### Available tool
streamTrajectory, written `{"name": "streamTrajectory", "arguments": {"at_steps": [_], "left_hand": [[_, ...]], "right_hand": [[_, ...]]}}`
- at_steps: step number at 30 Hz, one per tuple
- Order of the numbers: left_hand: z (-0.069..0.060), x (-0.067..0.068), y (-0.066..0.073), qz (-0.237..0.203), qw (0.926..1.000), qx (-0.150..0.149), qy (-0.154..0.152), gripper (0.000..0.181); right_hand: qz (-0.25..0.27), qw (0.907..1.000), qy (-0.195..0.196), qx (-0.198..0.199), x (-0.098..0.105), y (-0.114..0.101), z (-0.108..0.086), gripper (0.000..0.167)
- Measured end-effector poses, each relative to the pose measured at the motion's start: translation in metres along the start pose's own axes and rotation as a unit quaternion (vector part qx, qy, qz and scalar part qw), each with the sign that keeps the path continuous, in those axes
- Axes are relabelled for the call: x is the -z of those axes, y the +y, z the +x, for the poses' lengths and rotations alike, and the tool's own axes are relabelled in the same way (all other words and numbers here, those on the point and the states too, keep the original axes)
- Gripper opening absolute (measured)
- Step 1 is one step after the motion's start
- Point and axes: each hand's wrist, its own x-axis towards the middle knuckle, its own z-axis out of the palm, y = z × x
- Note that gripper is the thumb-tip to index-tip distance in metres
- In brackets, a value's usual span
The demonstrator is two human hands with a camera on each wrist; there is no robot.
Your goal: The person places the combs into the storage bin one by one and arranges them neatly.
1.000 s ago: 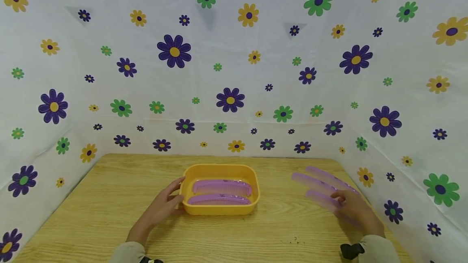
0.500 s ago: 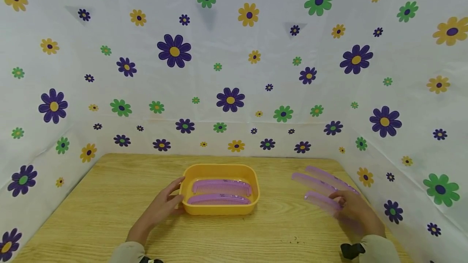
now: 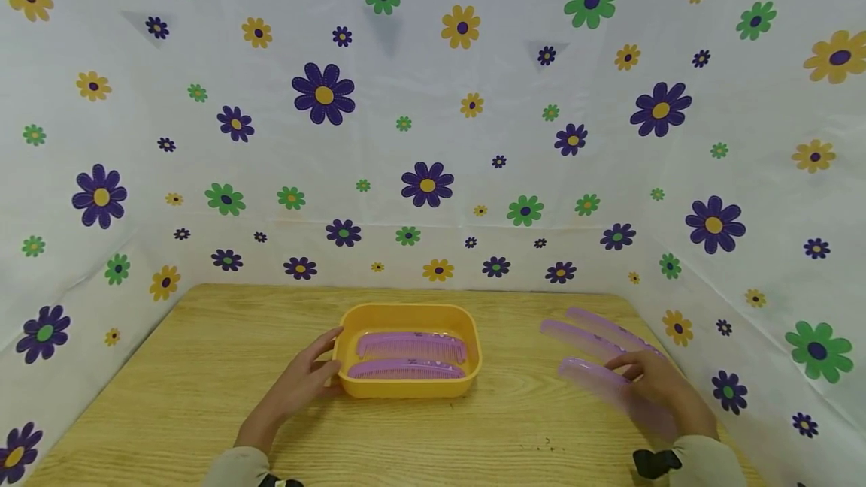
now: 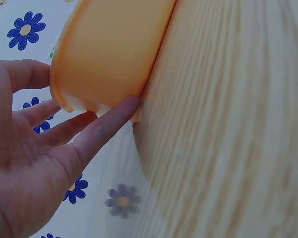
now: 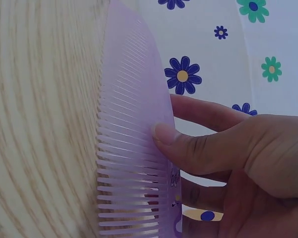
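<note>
A yellow tray (image 3: 406, 389) stands mid-table with two purple combs lying in it, the rear comb (image 3: 410, 344) and the front comb (image 3: 406, 370). The left hand (image 3: 301, 382) touches the tray's left end with spread, nearly straight fingers; in the left wrist view the fingertips of this hand (image 4: 44, 153) rest against the tray wall (image 4: 109, 54). At the right, the right hand (image 3: 659, 389) pinches a purple comb (image 3: 595, 379) by its spine. The right wrist view shows the thumb of that hand (image 5: 223, 153) flat on the comb (image 5: 139, 99), with fingers behind it.
Two more purple combs, one (image 3: 582, 337) in front of the other (image 3: 609, 324), lie slanted on the wooden table (image 3: 406, 442) behind the right hand. White flower-patterned sheets (image 3: 433, 134) stand along the back and both sides. Small dark specks (image 3: 544, 446) dot the table near the front.
The pinched comb has moved slightly left and toward the front, and its teeth face shows differently. The right hand's fingers have shifted a little on it. The left hand and tray have stayed still.
</note>
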Motion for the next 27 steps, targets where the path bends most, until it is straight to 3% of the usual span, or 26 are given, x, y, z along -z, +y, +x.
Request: {"name": "streamTrajectory", "arguments": {"at_steps": [4, 19, 27], "left_hand": [[0.000, 0.000, -0.001, 0.001, 1.0000, 0.000, 0.000, 0.062], [0.000, 0.000, -0.003, 0.006, 1.0000, 0.000, 0.001, 0.063], [0.001, 0.001, -0.002, 0.006, 1.0000, -0.003, -0.001, 0.063]], "right_hand": [[-0.018, 0.9993, 0.001, 0.033, 0.001, 0.000, 0.002, 0.031], [0.014, 0.9985, -0.002, 0.052, 0.005, -0.008, 0.002, 0.033], [0.024, 0.9957, 0.011, 0.089, 0.006, -0.011, 0.000, 0.029]]}}
